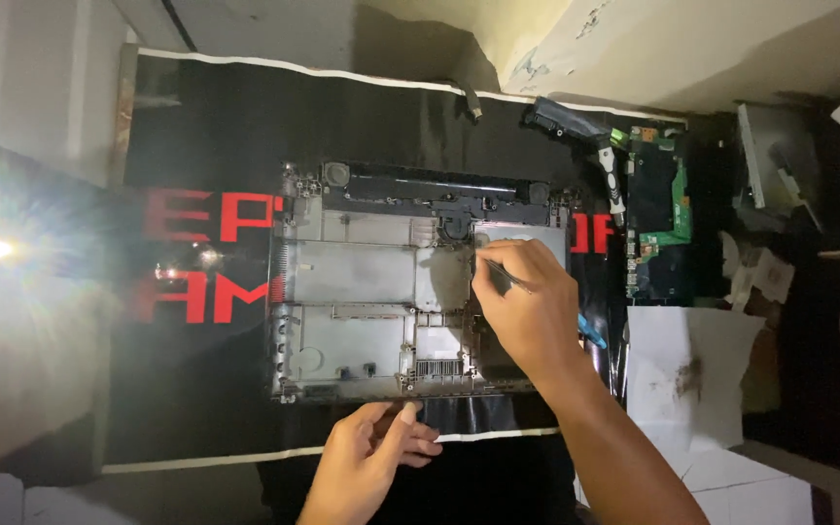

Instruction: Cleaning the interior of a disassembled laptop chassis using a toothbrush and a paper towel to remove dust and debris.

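shell: grey plastic laptop base (362, 292), stripped and open side up, lying flat mid-mat in front of me
handling: I'd judge it light and thin-walled; it flexes if lifted by one corner, and the clips and ribs look brittle
grip: best taken by the two long edges or the thick hinge end at the far side, not the vent grille
right hand (527, 311): over the shell's right half, fingers pinched shut on a thin dark tool (504, 276), tip down near the inner wall
left hand (373, 457): resting at the shell's near edge, fingers loosely curled and slightly apart, holding nothing
mat (206, 389): black with red lettering, covers the surface
board (658, 219): green, well right of the shell
paper (682, 374): white sheet, just beside my right forearm
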